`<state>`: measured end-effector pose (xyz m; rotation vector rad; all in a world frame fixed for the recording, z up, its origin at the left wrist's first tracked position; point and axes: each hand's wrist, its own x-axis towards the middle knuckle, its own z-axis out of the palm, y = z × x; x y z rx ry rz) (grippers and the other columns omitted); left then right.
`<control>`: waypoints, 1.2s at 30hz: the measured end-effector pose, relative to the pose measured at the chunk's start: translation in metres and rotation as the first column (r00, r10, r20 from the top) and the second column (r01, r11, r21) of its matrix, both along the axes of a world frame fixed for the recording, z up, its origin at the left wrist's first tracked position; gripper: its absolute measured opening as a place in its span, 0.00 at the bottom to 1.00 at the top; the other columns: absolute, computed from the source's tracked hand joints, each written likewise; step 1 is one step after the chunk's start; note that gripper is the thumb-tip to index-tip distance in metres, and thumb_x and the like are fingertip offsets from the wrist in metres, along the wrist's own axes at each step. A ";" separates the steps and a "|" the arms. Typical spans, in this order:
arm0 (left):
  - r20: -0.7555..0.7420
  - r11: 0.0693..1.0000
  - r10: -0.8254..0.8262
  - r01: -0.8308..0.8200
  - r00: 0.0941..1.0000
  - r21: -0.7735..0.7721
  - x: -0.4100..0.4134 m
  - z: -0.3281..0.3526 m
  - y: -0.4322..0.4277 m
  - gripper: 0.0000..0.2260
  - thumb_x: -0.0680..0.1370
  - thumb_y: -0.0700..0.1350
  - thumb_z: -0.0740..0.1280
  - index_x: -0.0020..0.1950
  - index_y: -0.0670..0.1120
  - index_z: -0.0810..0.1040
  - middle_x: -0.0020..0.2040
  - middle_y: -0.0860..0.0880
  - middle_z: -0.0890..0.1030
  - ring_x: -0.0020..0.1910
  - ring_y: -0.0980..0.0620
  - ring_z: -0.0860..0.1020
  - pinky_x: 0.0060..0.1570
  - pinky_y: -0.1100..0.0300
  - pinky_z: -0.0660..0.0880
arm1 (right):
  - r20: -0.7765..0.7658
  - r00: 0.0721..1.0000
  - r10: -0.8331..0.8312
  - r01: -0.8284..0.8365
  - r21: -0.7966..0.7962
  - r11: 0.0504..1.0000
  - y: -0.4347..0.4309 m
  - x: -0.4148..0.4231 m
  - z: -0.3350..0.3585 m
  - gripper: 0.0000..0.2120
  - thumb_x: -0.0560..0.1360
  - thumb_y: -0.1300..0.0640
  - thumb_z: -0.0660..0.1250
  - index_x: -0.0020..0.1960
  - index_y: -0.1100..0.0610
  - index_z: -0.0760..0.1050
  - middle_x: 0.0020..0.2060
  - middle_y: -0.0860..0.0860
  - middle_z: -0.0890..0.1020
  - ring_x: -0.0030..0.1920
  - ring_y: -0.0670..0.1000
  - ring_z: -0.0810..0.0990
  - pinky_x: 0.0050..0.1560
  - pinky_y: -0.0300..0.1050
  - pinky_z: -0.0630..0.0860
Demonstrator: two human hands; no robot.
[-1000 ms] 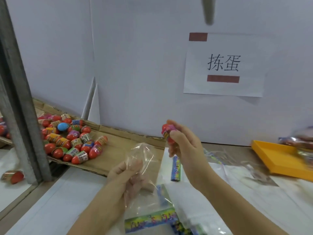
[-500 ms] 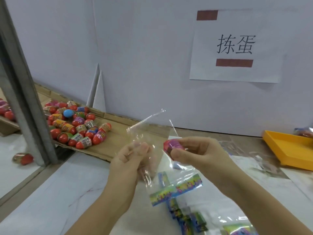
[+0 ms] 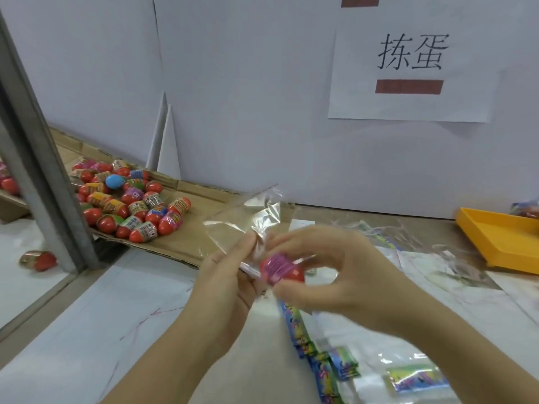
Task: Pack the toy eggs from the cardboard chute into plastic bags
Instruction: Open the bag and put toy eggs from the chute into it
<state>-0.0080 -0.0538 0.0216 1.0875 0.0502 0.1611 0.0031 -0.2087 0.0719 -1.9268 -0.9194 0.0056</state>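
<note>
Across the back, from nine to three o'clock, we see a white wall, and below it the pale table fills the lower half. At nine o'clock a cardboard chute slopes out from behind a grey post. A paper sign hangs at one o'clock, and a yellow tray sits at three o'clock. On the chute lies a heap of toy eggs, mostly red, one blue. At five o'clock we see a stack of flat bags with coloured headers.

At the centre our left hand pinches a clear plastic bag between thumb and fingers, the bag standing up toward twelve o'clock. Our right hand, at its three o'clock, grips a red egg with a purple band, thumb beneath and fingers curled over it. That egg touches the bag's lower part beside the left fingertips; we cannot tell whether it is inside the film. One stray egg lies at eight o'clock, left of the post.
</note>
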 end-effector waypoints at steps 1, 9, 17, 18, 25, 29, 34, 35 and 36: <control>0.001 1.000 0.009 -0.009 1.000 0.021 0.005 -0.003 0.002 0.13 0.75 0.46 0.66 0.50 0.37 0.82 0.41 0.44 0.84 0.37 0.51 0.83 0.42 0.56 0.80 | -0.042 0.999 -0.011 0.015 0.077 0.997 -0.004 0.003 0.002 0.11 0.67 0.53 0.76 0.50 0.50 0.84 0.47 0.48 0.84 0.47 0.46 0.83 0.52 0.48 0.80; 0.055 0.974 -0.068 0.055 0.996 0.221 0.000 -0.006 0.000 0.07 0.61 0.46 0.75 0.37 0.47 0.87 0.40 0.44 0.86 0.37 0.47 0.85 0.36 0.63 0.79 | 0.022 0.993 -0.112 0.106 0.169 0.980 -0.024 0.012 0.013 0.18 0.64 0.59 0.73 0.51 0.48 0.74 0.43 0.48 0.83 0.40 0.49 0.82 0.41 0.40 0.78; 0.186 0.948 -0.106 0.043 0.977 0.316 -0.007 -0.002 -0.005 0.12 0.64 0.38 0.74 0.46 0.47 0.85 0.43 0.47 0.86 0.37 0.49 0.85 0.38 0.64 0.79 | 0.457 0.851 -0.259 0.369 -0.169 0.914 -0.022 0.010 0.014 0.12 0.72 0.42 0.67 0.54 0.40 0.76 0.42 0.34 0.79 0.47 0.40 0.76 0.57 0.42 0.65; 0.202 0.946 -0.108 0.038 0.973 0.322 -0.007 -0.002 -0.004 0.12 0.65 0.38 0.74 0.46 0.48 0.85 0.42 0.47 0.86 0.37 0.50 0.85 0.38 0.65 0.79 | 0.453 0.850 -0.268 0.372 -0.158 0.914 -0.022 0.010 0.014 0.10 0.71 0.41 0.67 0.52 0.39 0.74 0.42 0.34 0.79 0.47 0.40 0.76 0.57 0.42 0.64; 0.236 0.943 -0.141 0.058 0.962 0.328 -0.006 -0.001 -0.004 0.14 0.66 0.40 0.74 0.51 0.50 0.86 0.48 0.49 0.86 0.44 0.48 0.85 0.42 0.63 0.80 | 0.487 0.831 -0.270 0.406 -0.198 0.892 -0.020 0.013 0.008 0.15 0.73 0.32 0.56 0.50 0.38 0.76 0.42 0.34 0.79 0.49 0.39 0.74 0.56 0.38 0.57; 0.257 0.946 -0.149 0.062 0.955 0.320 -0.006 -0.003 -0.005 0.14 0.67 0.37 0.72 0.50 0.48 0.83 0.47 0.50 0.86 0.43 0.49 0.85 0.41 0.65 0.80 | 0.476 0.830 -0.290 0.408 -0.164 0.898 -0.017 0.013 0.007 0.11 0.77 0.35 0.52 0.50 0.37 0.70 0.42 0.37 0.80 0.48 0.39 0.76 0.53 0.43 0.57; 0.292 0.940 -0.143 0.037 0.946 0.341 -0.005 -0.004 -0.008 0.23 0.69 0.35 0.73 0.63 0.46 0.78 0.47 0.51 0.86 0.44 0.54 0.85 0.43 0.65 0.79 | 0.402 0.877 -0.262 0.335 -0.122 0.934 -0.011 0.011 0.001 0.08 0.77 0.38 0.50 0.46 0.36 0.67 0.31 0.37 0.77 0.42 0.39 0.77 0.55 0.42 0.58; 0.323 0.941 -0.139 0.023 0.936 0.338 -0.006 -0.005 -0.007 0.29 0.69 0.35 0.73 0.68 0.51 0.73 0.51 0.51 0.86 0.45 0.53 0.85 0.44 0.64 0.79 | 0.348 0.898 -0.269 0.312 -0.075 0.947 -0.010 0.011 0.000 0.08 0.77 0.39 0.50 0.46 0.37 0.67 0.29 0.40 0.77 0.39 0.39 0.77 0.55 0.45 0.61; 0.361 0.937 -0.130 -0.005 0.924 0.349 -0.006 -0.007 -0.007 0.33 0.70 0.36 0.75 0.70 0.59 0.69 0.56 0.51 0.84 0.46 0.51 0.85 0.45 0.63 0.80 | 0.304 0.913 -0.273 0.295 -0.027 0.955 -0.009 0.012 -0.002 0.09 0.77 0.40 0.50 0.47 0.39 0.67 0.29 0.41 0.78 0.36 0.40 0.77 0.53 0.49 0.63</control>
